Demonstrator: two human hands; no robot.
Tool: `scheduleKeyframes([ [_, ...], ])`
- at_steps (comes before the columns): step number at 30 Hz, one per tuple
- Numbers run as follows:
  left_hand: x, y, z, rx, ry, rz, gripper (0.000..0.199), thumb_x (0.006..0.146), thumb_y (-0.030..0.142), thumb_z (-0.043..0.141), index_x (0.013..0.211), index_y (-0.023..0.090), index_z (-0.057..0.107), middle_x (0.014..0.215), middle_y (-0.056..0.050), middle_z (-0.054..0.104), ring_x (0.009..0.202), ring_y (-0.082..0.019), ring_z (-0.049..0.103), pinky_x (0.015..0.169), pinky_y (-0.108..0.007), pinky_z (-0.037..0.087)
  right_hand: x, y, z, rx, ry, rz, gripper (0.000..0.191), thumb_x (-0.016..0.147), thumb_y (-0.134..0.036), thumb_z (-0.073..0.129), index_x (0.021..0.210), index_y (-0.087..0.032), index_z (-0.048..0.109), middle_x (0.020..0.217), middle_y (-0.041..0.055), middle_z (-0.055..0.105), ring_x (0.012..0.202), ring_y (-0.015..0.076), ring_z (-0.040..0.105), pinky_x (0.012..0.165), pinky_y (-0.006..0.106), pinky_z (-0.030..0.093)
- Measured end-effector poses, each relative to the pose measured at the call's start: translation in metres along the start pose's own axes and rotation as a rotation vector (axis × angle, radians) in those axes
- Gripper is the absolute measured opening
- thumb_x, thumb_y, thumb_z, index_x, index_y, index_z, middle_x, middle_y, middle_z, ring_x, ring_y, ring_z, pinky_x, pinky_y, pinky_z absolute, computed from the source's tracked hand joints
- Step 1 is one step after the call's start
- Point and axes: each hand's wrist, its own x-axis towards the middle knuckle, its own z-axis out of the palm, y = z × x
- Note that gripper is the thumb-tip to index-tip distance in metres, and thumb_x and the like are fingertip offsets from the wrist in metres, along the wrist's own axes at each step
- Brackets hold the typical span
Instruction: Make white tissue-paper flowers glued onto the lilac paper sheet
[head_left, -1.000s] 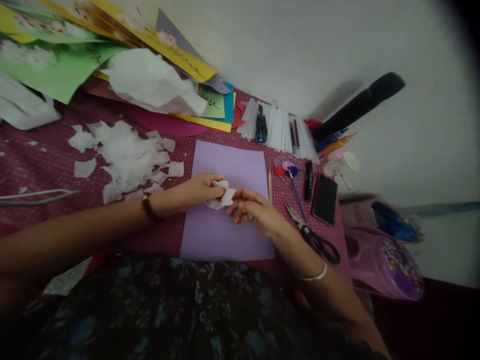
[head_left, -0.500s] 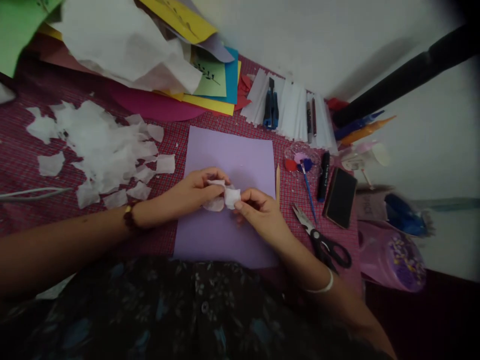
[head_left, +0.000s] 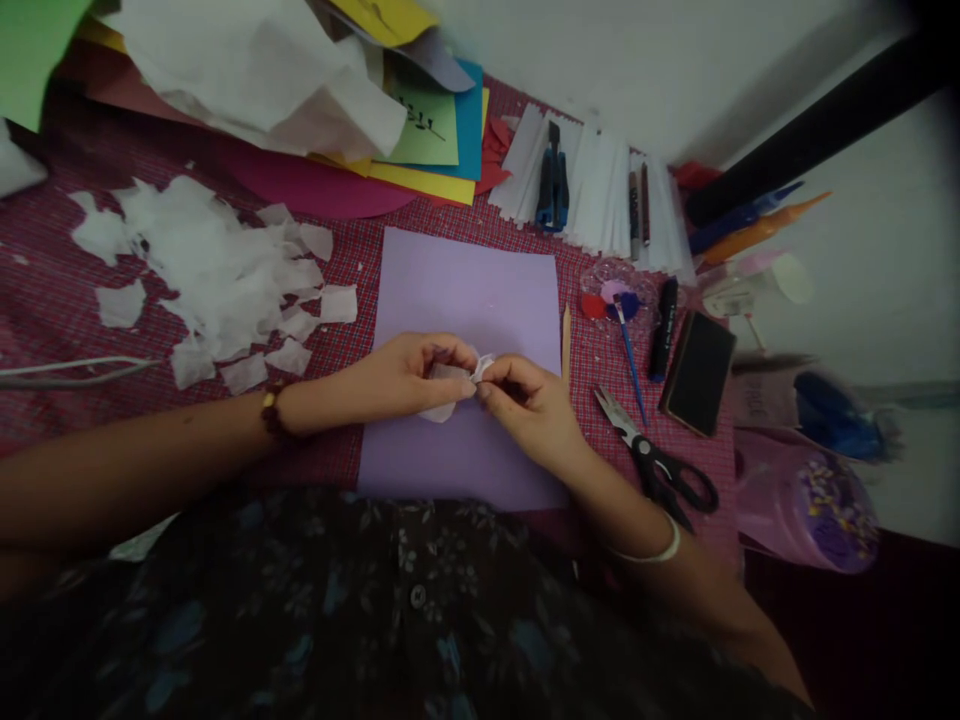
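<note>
Overhead view of a person's bare hands at a tabletop w/ a red checked cloth. Both hands are over the mid part of a purple sheet. L hand grasps thin white tissue under its thumb, part of it sticking out below. R hand pinches a small crumpled white bit b/w thumb and fingers, right at the L thumb tip; can't tell if it's one pc w/ the tissue or separate. L wrist has a dark bead bracelet, R forearm a pale bangle.

Left of the sheet: loose heap of torn white scraps, a few lying apart. Behind, top L: big crumpled white paper on colored papers, incl. a magenta one, plus a green card w/ dark marks, on a blue one.

R of sheet: thin wooden stick along its edge; then scissors, blades ajar; blue brush, tip on a clear dish w/ red, pink & blue spots; black marker; dark phone. Behind these: white strips, w/ a blue-black tool & 2 pens on top.
</note>
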Motion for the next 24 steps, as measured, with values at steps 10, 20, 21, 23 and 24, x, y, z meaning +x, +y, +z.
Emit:
scheduleKeyframes([
  [10,-0.002,0.003,0.001,-0.007,0.024,-0.035,0.012,0.082,0.027,0.060,0.079,0.016,0.060,0.062,0.003,0.057,0.050,-0.005,0.049,0.045,-0.014,0.038,-0.001,-0.006,-0.005,0.080,0.008,0.074,0.009,0.081,-0.028,0.060,0.078,-0.021,0.054,0.065,-0.0033,0.055,0.059,0.0111,0.051,0.058,0.026,0.040],
  [20,-0.003,0.007,-0.003,-0.105,0.056,-0.144,0.010,0.078,0.025,0.063,0.081,0.017,0.060,0.062,0.003,0.059,0.048,-0.007,0.051,0.045,-0.018,0.040,0.005,0.006,-0.024,0.130,0.136,0.027,0.005,0.080,-0.024,0.058,0.076,-0.022,0.056,0.064,-0.0034,0.057,0.057,0.0114,0.054,0.058,0.027,0.042],
  [21,-0.003,0.007,-0.003,-0.088,0.075,-0.131,0.010,0.078,0.026,0.063,0.080,0.017,0.059,0.062,0.003,0.058,0.048,-0.007,0.050,0.045,-0.018,0.039,0.005,0.004,-0.026,0.100,0.104,0.027,0.005,0.079,-0.024,0.058,0.075,-0.022,0.055,0.064,-0.0031,0.057,0.058,0.0116,0.053,0.058,0.027,0.041],
  [23,-0.004,0.006,-0.004,-0.026,0.133,-0.075,0.010,0.077,0.026,0.063,0.077,0.017,0.058,0.060,0.003,0.057,0.049,-0.007,0.048,0.046,-0.017,0.038,0.004,0.000,-0.029,0.018,0.007,0.036,0.004,0.078,-0.022,0.056,0.074,-0.021,0.055,0.064,-0.0028,0.056,0.060,0.0119,0.052,0.059,0.027,0.040],
  [24,-0.005,0.006,-0.004,0.017,0.173,-0.036,0.010,0.076,0.026,0.063,0.077,0.017,0.057,0.060,0.003,0.056,0.051,-0.007,0.048,0.048,-0.017,0.038,0.004,-0.003,-0.030,-0.027,-0.050,0.038,0.004,0.077,-0.021,0.056,0.073,-0.021,0.055,0.064,-0.0026,0.055,0.061,0.0120,0.050,0.059,0.027,0.039],
])
